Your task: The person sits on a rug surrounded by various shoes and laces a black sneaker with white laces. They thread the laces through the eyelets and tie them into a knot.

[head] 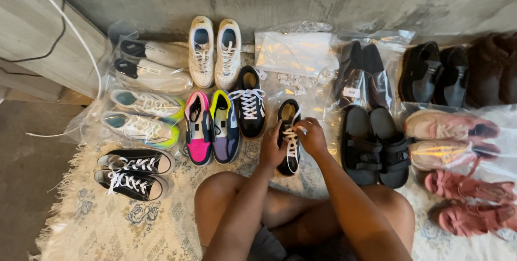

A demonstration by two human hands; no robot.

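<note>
The person is sitting on a pale patterned rug (107,228) with knees raised, and both hands are working at a black sneaker (288,114) that is lying on the rug just in front of the knees, toe pointing toward the person. The left hand (271,148) is curling around the sneaker's left side, fingers closed against it, while the right hand (311,134) is pinching the white lace (291,141) between fingertips over the shoe's middle. The matching black sneaker (249,102) is lying just to the left, laced in white. Further left, a pink and a purple high-top pair (211,129) is resting beside it, and a black canvas pair (132,172) is lying near the rug's edge. To the right, black strapped sandals (374,145) are sitting close by, with pink shoes in a clear bag (449,137) beyond them.
</note>
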